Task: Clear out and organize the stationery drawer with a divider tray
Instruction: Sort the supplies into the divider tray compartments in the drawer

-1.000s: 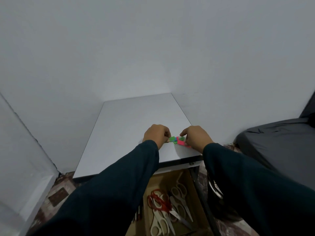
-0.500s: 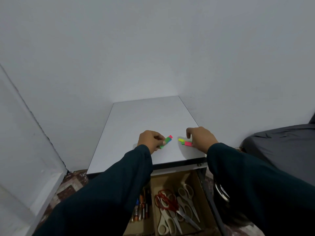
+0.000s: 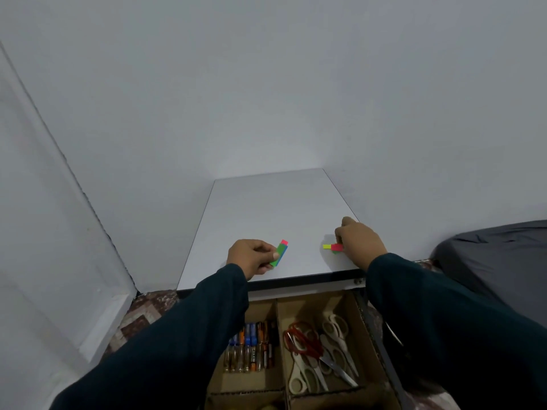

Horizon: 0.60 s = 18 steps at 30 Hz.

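My left hand [image 3: 251, 255] fingers pinch a flag strip [image 3: 279, 253], long axis up-right over the table [image 3: 266, 208]. My right hand [image 3: 359, 244] fingers pinch crosswise flags [image 3: 333, 247]. Below the table, the tray [image 3: 276, 315] holds pens [image 3: 251, 347] and scissors [image 3: 316, 353].

Left hand [image 3: 251, 255] pinches green sticky flags [image 3: 279, 255]; right hand [image 3: 359, 244] holds pink-yellow flags [image 3: 333, 247] on the white tabletop [image 3: 266, 208]. Below, the divider tray [image 3: 277, 321] (cardboard) contains scissors [image 3: 316, 350] and batteries [image 3: 251, 347].

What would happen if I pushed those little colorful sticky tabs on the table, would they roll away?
Probably not. The sticky tabs under the right hand look flat and thin, so they would likely slide on the smooth tabletop, not roll. The tabs the left hand pinches seem very light and probably bend easily.
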### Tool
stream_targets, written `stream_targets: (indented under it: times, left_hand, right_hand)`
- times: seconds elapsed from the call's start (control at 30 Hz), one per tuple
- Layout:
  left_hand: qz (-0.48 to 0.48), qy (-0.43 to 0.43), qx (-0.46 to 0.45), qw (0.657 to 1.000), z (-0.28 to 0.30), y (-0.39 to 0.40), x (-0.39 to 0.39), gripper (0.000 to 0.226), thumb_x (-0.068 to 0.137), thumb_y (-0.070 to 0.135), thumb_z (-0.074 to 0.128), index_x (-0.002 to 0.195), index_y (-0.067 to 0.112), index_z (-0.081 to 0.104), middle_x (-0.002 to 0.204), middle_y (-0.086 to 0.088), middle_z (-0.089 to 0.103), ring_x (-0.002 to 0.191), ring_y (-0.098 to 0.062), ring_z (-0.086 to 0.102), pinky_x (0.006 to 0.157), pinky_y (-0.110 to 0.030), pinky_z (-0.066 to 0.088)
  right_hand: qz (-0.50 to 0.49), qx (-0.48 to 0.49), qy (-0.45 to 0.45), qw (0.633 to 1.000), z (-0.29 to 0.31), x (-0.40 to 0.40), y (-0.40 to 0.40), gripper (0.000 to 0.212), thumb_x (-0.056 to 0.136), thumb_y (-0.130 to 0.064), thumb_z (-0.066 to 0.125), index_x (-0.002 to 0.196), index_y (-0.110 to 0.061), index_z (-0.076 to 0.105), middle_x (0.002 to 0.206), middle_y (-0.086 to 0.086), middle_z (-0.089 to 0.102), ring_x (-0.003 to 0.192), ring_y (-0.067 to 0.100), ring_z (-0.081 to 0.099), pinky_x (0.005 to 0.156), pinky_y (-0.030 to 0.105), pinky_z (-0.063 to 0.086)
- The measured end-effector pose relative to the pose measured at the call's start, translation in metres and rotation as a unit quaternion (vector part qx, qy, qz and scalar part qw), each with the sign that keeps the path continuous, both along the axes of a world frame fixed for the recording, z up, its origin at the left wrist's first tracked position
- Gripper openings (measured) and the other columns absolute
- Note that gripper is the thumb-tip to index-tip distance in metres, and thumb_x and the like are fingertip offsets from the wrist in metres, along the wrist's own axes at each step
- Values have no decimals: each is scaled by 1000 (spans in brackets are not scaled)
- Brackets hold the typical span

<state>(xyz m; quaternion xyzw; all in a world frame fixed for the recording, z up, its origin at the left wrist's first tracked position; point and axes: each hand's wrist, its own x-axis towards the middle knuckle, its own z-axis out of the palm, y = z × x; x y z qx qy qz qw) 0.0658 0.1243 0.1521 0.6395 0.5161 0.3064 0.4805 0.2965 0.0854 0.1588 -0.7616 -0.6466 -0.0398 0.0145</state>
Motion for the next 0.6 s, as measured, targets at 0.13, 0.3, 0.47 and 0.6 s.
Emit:
stream_targets:
  times: [0.13,0.3,0.47,0.6]
  left_hand:
    - [3,-10,4,1000,4,-8,-7,6,84,6,68,90,8,67,84,-10,64,64,-14,58,55,-16,51]
    - [9,-17,13,1000,8,-11,-15,9,84,5,68,93,5,67,79,-6,64,65,-14,58,56,-15,53]
    - [7,-22,9,1000,9,-13,-19,6,83,3,67,89,6,67,80,-9,64,63,-15,58,54,-14,53]
    - [13,-34,-21,999,13,-11,-25,9,83,3,67,92,5,65,82,-11,65,55,-14,63,48,-16,53]
  right_hand:
    - [0,8,28,1000,3,-2,-5,16,90,-4,52,104,-7,59,110,9,58,95,24,56,77,28,44]
    - [-20,21,186,982,20,-1,2,16,83,-2,63,96,-8,70,102,10,69,96,24,63,88,33,52]
    - [-18,-32,146,989,13,-11,16,31,89,-26,62,114,-8,65,116,8,64,105,23,59,85,26,45]
    - [-28,-65,106,992,8,-14,28,40,90,-37,60,109,-3,65,110,9,66,97,24,60,86,30,49]
